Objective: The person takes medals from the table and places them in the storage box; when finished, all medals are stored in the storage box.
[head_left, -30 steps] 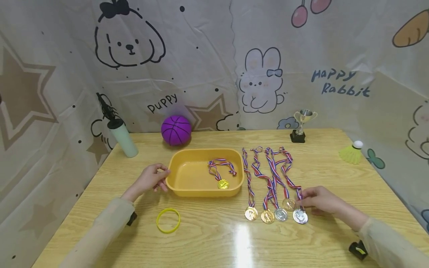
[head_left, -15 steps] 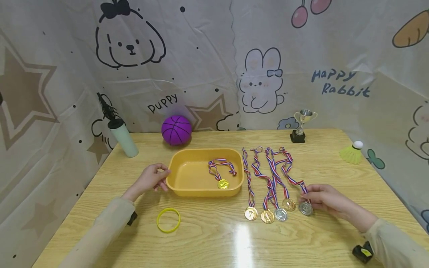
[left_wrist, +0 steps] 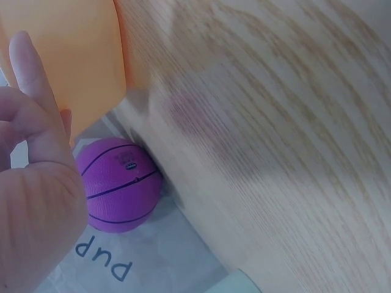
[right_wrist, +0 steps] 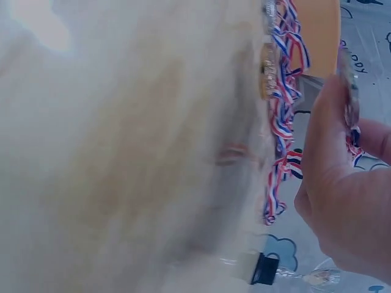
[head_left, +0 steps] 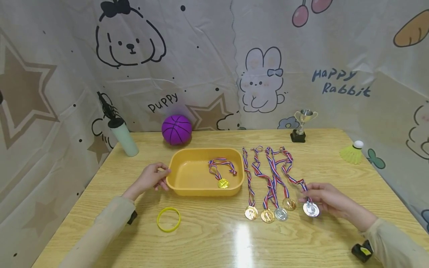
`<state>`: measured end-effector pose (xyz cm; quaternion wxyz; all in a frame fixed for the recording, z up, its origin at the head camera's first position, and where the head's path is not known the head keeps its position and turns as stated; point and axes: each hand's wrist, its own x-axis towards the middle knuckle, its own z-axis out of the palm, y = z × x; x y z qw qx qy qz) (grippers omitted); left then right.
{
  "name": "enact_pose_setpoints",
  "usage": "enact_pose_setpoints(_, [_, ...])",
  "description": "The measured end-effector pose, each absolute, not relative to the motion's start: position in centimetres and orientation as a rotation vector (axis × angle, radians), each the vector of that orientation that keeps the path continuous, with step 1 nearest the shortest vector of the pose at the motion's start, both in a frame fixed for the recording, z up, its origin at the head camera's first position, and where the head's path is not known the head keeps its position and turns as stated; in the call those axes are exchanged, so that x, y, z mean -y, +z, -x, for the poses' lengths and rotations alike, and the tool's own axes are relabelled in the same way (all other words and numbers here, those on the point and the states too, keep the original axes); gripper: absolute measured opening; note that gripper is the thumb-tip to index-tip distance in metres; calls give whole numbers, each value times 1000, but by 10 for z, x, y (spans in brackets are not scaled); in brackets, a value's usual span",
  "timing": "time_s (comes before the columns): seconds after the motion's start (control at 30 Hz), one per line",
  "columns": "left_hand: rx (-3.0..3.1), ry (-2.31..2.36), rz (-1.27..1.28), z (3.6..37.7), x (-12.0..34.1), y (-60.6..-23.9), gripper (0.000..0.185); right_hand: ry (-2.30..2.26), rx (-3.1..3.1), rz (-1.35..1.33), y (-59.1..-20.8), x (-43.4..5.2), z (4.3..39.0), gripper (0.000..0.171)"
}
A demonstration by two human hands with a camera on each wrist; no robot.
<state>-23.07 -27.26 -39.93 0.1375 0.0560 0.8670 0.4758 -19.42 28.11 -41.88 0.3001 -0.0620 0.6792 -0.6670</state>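
My right hand (head_left: 326, 197) pinches a silver medal (head_left: 311, 209) by its striped ribbon, close to the disc; in the right wrist view this disc (right_wrist: 351, 91) appears edge-on beside the thumb. The rest of its red, white and blue ribbon trails back on the table. To its left lie a gold medal (head_left: 289, 204), another silver medal (head_left: 280, 213) and further gold ones (head_left: 251, 212), ribbons stretched away. My left hand (head_left: 154, 176) holds the left rim of a yellow plastic basin (head_left: 205, 192); some fingers are hidden. Inside the basin rests one gold medal (head_left: 223, 183).
A yellow wristband (head_left: 168, 219) lies in front of the basin. Behind stand a purple basketball (head_left: 176, 129), a pale green hand pump (head_left: 124, 137) and a small trophy cup (head_left: 303, 124). A yellow shuttlecock (head_left: 353, 152) is at the right edge. A printed cloth backs the table.
My right hand has taken the rightmost silver medal, lifted it slightly and drawn it right; its disc has tilted and turned. The left hand and basin have stayed put.
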Motion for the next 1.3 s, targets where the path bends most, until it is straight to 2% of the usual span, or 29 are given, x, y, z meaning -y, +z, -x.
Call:
enact_pose_setpoints(0.43, [-2513, 1363, -139, 231, 272, -398, 37, -1738, -1911, 238, -379, -285, 208, 17])
enact_pose_setpoints(0.8, [-2520, 1345, -141, 231, 273, -399, 37, -1910, -1929, 310, -330, -286, 224, 29])
enact_pose_setpoints(1.3, [-2532, 1316, -107, 234, 274, -401, 34, -1793, -2111, 401, -266, -230, 241, 13])
